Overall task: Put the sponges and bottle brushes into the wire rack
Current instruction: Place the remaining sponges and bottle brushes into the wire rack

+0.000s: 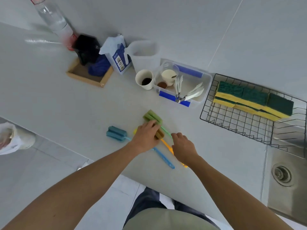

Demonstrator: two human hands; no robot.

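Note:
Three bottle brushes lie on the grey counter (66, 103) in front of me. The blue brush (116, 133) is at the left with its handle running under my arm. The green brush (152, 117) lies beyond my left hand (146, 138), whose fingers curl over the orange brush head (159, 134). My right hand (183, 147) rests over the orange handle (166, 144), fingers bent. The black wire rack (232, 120) stands at the right and holds several yellow-and-green sponges (254, 100) along its far side.
A clear tub with blue clips (201, 97) holds cups and plastic cutlery, with a paper cup (144, 79) beside it. A wooden tray (86, 77), wipes pack (118, 55) and plastic bottle (54, 20) stand further left. A steel sink (285, 176) lies at the right.

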